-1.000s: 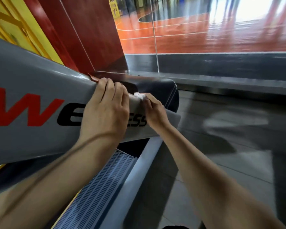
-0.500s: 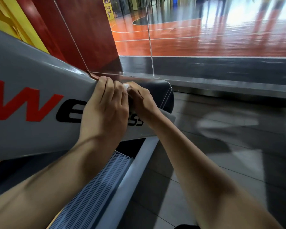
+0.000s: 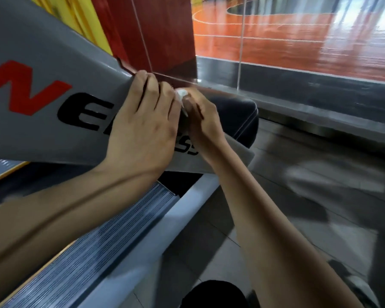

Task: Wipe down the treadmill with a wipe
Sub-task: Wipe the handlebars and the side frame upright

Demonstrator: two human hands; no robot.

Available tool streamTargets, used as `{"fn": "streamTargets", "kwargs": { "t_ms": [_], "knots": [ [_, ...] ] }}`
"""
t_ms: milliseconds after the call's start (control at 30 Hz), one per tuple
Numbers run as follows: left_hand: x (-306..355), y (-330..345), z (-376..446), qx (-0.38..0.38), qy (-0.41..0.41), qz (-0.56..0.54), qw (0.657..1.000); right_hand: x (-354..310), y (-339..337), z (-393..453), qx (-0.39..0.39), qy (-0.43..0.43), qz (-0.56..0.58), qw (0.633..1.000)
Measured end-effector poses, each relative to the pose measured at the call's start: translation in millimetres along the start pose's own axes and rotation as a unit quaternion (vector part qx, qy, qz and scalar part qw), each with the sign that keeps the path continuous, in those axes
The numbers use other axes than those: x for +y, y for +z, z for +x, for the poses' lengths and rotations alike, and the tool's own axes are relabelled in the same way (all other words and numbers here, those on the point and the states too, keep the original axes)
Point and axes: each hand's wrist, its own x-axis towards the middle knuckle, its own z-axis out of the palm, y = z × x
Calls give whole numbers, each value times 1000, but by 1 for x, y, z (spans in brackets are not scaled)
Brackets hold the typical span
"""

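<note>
- Head view: the left hand (image 3: 140, 127) lies on the grey upright of the treadmill (image 3: 42, 121), fingers curled over its top edge, steadying it.
- The right hand (image 3: 200, 121) sits right beside it, fingers closed on a small white wipe (image 3: 181, 94) pressed to the upright near the dark front cover (image 3: 236, 116).
- Progress, as I judge it: wiping is under way at the base of the upright; the ribbed side rail (image 3: 80, 258) and cover likely remain.
- Room: the glass wall (image 3: 298, 52) stands close ahead, open floor (image 3: 309, 207) to the right.
</note>
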Motion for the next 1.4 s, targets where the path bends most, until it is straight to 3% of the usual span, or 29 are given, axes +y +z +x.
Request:
{"fn": "streamTargets", "kwargs": {
  "t_ms": [133,200,333,467,567,667,767,867,933,1000,1100,1167,1300,1400],
  "knots": [
    [8,5,10,-7,12,6,1000,23,-7,9,-36,-51,6,998],
    [15,16,22,-13,50,5,999,52,-19,11,-38,-37,-36,998],
    [27,40,31,-44,112,39,992,125,-54,-13,47,89,-102,990],
    [29,48,27,-48,117,62,990,161,-45,-39,198,227,-52,952],
    [30,49,26,-55,110,65,990,124,6,-51,251,101,25,962],
    [31,49,26,-71,102,50,991,68,58,-78,161,-34,31,986],
    [30,48,26,-78,100,45,991,99,48,-87,147,-17,-73,986],
    [32,49,26,-83,92,36,992,161,14,-84,184,168,-41,968],
    [33,49,26,-85,85,34,992,170,10,-87,172,229,-5,958],
    [34,51,26,-81,81,32,993,146,28,-95,190,190,18,963],
    [34,50,25,-75,79,23,994,93,80,-131,175,55,7,983],
    [34,50,25,-80,80,28,993,91,96,-149,153,41,-27,987],
    [35,51,27,-87,72,18,993,146,74,-123,246,173,35,953],
    [39,51,29,-84,57,12,995,141,64,-101,268,275,77,920]
  ]
}}
